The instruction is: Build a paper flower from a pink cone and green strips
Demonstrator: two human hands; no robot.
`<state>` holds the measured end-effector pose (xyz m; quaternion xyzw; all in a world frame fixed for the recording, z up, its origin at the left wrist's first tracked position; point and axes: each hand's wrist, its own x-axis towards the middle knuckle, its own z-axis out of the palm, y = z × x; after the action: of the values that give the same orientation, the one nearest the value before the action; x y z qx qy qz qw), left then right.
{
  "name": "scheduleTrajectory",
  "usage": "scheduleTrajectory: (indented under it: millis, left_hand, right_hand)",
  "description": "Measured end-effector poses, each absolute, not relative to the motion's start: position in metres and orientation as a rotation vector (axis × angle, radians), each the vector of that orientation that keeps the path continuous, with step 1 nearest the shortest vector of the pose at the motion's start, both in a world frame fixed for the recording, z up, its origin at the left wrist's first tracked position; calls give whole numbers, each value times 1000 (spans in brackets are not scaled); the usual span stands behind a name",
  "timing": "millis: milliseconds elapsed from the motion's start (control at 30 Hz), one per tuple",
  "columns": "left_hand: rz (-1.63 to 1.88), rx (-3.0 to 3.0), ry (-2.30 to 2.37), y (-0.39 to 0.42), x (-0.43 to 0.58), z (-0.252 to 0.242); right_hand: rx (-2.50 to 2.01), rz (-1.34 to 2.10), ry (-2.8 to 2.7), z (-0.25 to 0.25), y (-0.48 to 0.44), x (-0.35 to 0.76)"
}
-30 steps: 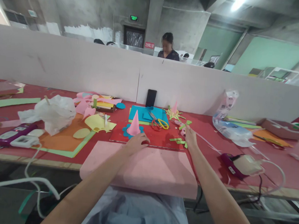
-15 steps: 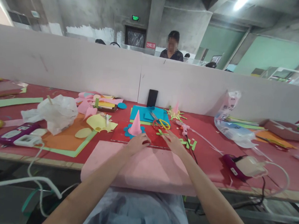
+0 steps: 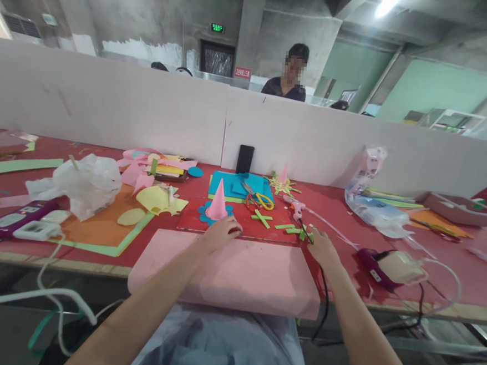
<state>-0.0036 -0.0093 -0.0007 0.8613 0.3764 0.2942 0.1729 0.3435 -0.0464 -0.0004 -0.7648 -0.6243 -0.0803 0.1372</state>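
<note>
My left hand [image 3: 222, 231] rests at the front edge of a red board [image 3: 246, 230], its fingers loosely bent and apart, holding nothing. Just behind it a pink paper cone [image 3: 217, 203] stands upright on a blue flower-shaped paper base [image 3: 203, 212]. My right hand [image 3: 322, 248] reaches to the right end of the board, thumb and fingers apart, at a small pile of green paper strips [image 3: 294, 230]. Some strip ends there are hidden by its fingertips. Crossed green strips [image 3: 261, 218] lie on the board between my hands.
Scissors with yellow handles [image 3: 259, 197] lie across blue paper sheets [image 3: 222, 184]. A pink glue gun [image 3: 296, 208] trails its black cord near my right hand. A rolled pink sheet [image 3: 224, 275] covers the table's front edge. Purple power strips [image 3: 381, 267] sit right and left. A person [image 3: 290, 80] stands beyond the partition.
My right hand has moved right, from the green strips in the middle to the pile by the glue gun. The crossed strips now lie uncovered. My left hand stays by the cone.
</note>
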Motion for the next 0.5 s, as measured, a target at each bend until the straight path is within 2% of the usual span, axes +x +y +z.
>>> scheduleTrajectory:
  millis: [267, 400, 500]
  left_hand:
    - [820, 2419, 1084, -10, -4, 1]
    - [833, 2418, 1079, -9, -4, 0]
    - [857, 2420, 1067, -9, -3, -1]
  right_hand:
    - [-2253, -342, -1719, 8, -51, 347]
    - [-2403, -527, -1693, -5, -57, 351]
    - [-2372, -460, -1740, -17, -52, 353]
